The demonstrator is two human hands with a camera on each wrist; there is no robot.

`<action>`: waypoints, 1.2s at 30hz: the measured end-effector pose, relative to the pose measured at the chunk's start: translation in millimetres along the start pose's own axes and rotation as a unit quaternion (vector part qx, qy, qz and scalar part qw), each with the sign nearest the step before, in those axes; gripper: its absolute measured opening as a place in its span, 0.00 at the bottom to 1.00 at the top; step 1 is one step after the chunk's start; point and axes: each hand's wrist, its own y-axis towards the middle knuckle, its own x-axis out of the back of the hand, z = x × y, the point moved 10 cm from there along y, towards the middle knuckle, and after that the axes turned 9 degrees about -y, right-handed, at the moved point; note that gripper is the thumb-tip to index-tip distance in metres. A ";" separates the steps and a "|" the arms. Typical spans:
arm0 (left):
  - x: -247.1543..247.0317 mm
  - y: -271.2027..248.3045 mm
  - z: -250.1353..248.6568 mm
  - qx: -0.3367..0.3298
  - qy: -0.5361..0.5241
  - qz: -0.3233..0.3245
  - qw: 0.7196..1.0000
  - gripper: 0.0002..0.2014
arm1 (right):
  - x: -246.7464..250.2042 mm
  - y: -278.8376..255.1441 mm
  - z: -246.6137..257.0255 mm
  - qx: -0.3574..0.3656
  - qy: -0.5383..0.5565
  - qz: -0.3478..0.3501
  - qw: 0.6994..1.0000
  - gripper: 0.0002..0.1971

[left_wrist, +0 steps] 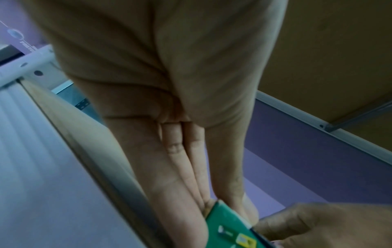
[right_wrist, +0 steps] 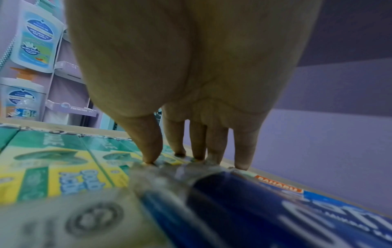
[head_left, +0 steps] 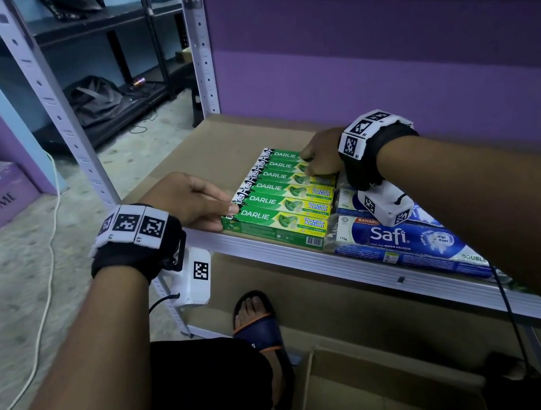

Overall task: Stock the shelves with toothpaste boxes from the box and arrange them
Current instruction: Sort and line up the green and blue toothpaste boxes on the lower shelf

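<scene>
Several green Darlie toothpaste boxes [head_left: 282, 199] lie flat side by side on the brown shelf board [head_left: 216, 143]. My left hand [head_left: 221, 208] presses its straight fingers against the left ends of the near boxes; the left wrist view shows the fingers [left_wrist: 191, 176] flat on a green box end [left_wrist: 229, 224]. My right hand [head_left: 315, 164] rests its fingertips on top of the far boxes near their right ends. In the right wrist view its fingertips [right_wrist: 152, 157] touch the box tops [right_wrist: 59, 167] beside a blue Safi pack [right_wrist: 254, 209]. Neither hand grips anything.
Wrapped blue Safi toothpaste packs [head_left: 401, 239] lie right of the green row. The shelf's metal front rail [head_left: 268, 253] runs below. An open cardboard box [head_left: 372, 391] stands on the floor beneath, next to my sandalled foot [head_left: 257, 323]. A perforated upright post [head_left: 53, 106] stands at the left.
</scene>
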 end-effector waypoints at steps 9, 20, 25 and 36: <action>-0.2 5.3 1.7 -0.009 0.003 0.014 1.000 0.16 | -0.8 0.6 -2.9 0.007 -0.009 -0.017 1.000 0.20; -10.2 6.7 -61.8 -0.078 0.170 -0.013 0.982 0.16 | 21.4 -74.0 -27.5 0.019 0.024 -0.074 0.997 0.20; -52.2 -25.2 -113.1 -0.151 0.260 0.018 0.954 0.13 | 36.5 -142.1 -46.2 0.008 0.029 -0.080 0.996 0.17; -149.2 -124.6 -191.9 -0.256 0.390 0.123 0.876 0.09 | 40.1 -290.4 -99.9 -0.033 0.115 -0.084 0.989 0.14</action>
